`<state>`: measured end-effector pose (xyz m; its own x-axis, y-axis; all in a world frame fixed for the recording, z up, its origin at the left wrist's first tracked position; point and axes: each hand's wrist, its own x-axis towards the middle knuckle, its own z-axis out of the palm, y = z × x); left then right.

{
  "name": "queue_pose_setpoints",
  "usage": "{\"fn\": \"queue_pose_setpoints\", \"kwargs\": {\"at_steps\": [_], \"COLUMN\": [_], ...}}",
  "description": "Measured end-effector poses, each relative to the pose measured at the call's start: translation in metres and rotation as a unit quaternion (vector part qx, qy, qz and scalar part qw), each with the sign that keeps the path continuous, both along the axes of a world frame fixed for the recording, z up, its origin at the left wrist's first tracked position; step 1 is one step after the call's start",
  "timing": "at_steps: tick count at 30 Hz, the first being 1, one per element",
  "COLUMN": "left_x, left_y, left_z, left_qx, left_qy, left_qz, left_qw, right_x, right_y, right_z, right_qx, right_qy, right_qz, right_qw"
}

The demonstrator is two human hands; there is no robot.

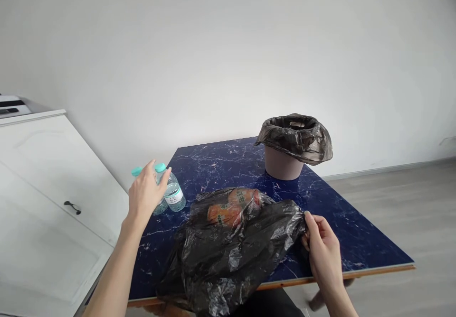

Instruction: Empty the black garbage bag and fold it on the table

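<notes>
A crumpled black plastic bag (228,255) lies on the near part of the blue marbled table (342,222), with an orange packet (231,208) showing through its top. My right hand (322,250) pinches the bag's right edge. My left hand (146,194) reaches to two small water bottles with teal caps (173,191) at the table's left edge, fingers spread around them and touching the nearer one; a firm grip is not visible.
A pink bin lined with a black bag (294,144) stands at the far side of the table. A white cabinet with a dark handle (53,189) is close on the left. Grey floor and a white wall lie beyond.
</notes>
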<state>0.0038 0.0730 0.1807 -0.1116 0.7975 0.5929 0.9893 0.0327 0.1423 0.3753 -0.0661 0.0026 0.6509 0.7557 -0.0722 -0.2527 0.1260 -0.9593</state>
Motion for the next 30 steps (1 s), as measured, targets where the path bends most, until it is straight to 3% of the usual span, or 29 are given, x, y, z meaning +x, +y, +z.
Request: {"fn": "queue_pose_setpoints", "kwargs": {"at_steps": [3, 5, 7, 10, 14, 20, 25, 30], "left_x": [0.000, 0.001, 0.000, -0.006, -0.019, -0.018, -0.002, 0.013], "left_y": [-0.020, -0.043, -0.070, -0.110, -0.143, -0.154, -0.146, -0.146], "left_z": [0.000, -0.005, -0.015, -0.035, -0.060, -0.085, -0.095, -0.085], "left_qx": [0.047, 0.098, 0.105, 0.017, -0.170, -0.329, -0.354, -0.349], "left_qy": [-0.012, -0.033, -0.067, -0.094, -0.075, -0.102, -0.144, -0.242], "left_qz": [-0.017, -0.061, -0.113, -0.183, -0.188, -0.173, -0.161, -0.220], "left_qw": [0.999, 0.993, 0.986, 0.978, 0.964, 0.923, 0.910, 0.878], "right_x": [0.000, 0.001, 0.001, 0.000, 0.000, -0.001, 0.000, 0.001], "right_y": [0.002, 0.003, 0.003, 0.002, -0.001, 0.000, 0.001, 0.001], "right_z": [-0.004, -0.006, -0.006, -0.004, -0.001, -0.001, -0.004, -0.007], "right_qx": [0.003, 0.005, 0.005, -0.001, -0.002, 0.000, -0.005, -0.008], "right_qy": [0.003, 0.005, 0.005, -0.004, -0.019, -0.022, -0.031, -0.027], "right_qz": [-0.001, -0.001, -0.001, 0.002, 0.003, 0.000, 0.003, 0.006], "right_qw": [1.000, 1.000, 1.000, 1.000, 1.000, 1.000, 1.000, 1.000]}}
